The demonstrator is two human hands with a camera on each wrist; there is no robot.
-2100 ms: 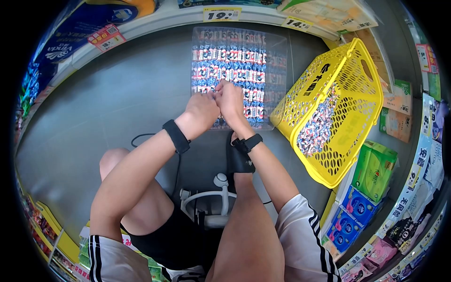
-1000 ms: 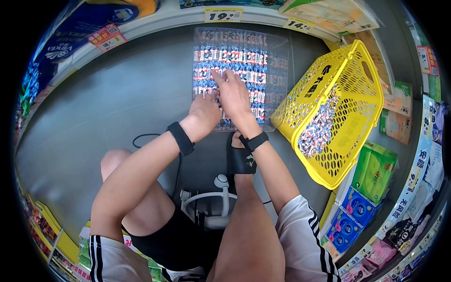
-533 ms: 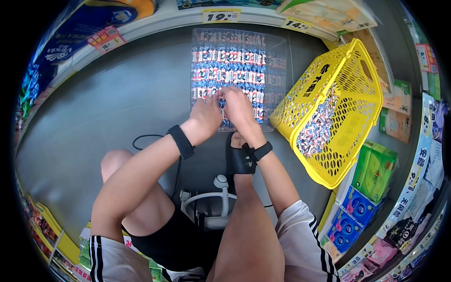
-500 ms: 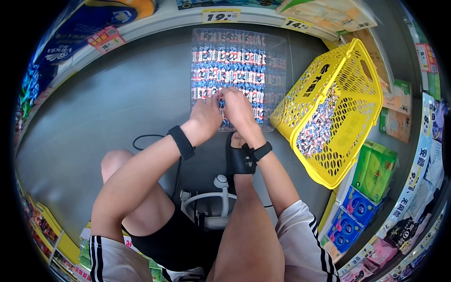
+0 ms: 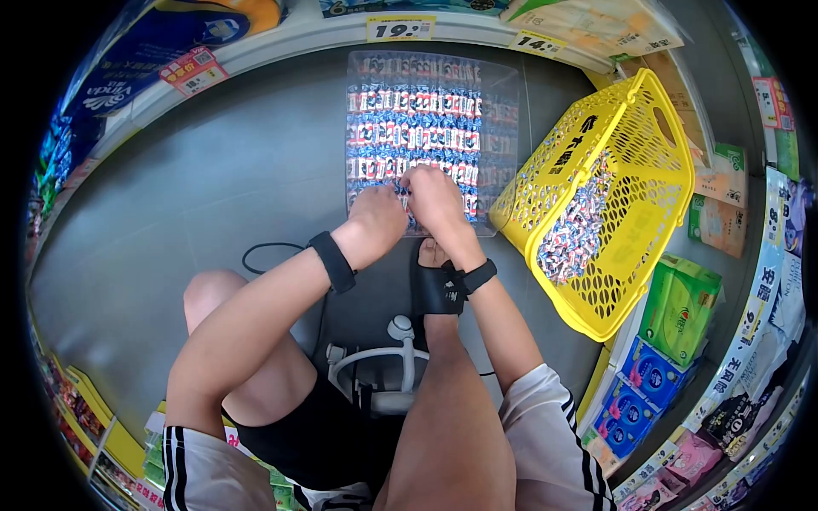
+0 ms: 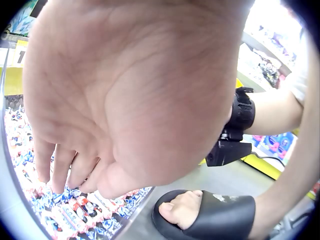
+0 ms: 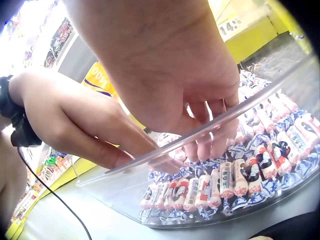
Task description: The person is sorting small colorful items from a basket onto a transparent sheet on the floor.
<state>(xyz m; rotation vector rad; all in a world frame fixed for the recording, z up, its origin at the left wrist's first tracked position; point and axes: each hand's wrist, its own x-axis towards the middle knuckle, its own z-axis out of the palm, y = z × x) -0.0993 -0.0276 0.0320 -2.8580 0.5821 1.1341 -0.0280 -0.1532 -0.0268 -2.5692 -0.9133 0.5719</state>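
Note:
Wrapped candies (image 5: 413, 136) lie in neat rows in a clear plastic bin (image 5: 503, 111) on the floor, their wrappers white, red and blue. Both hands reach over the bin's near side onto the lower rows. My left hand (image 5: 377, 223) has its fingers slanting down to the candies, with the thumb beside them in the left wrist view. Close on its right, my right hand (image 5: 436, 198) points its fingers down, fingertips among the candies (image 7: 225, 182) in the right wrist view. No candy shows between the fingers of either hand.
At the bin's right, a yellow perforated basket (image 5: 588, 102) leans tilted, with many loose candies (image 5: 575, 230) inside. A sandalled foot (image 5: 439, 285) stands just below the bin. A white metal frame (image 5: 375, 353) lies between the legs. Shelves with tissue packs (image 5: 682, 311) surround the floor.
The right hand reached up over the middle rows a second ago, then came back beside the left hand. Both hands have since shifted slightly toward the body, uncovering more of the fourth row.

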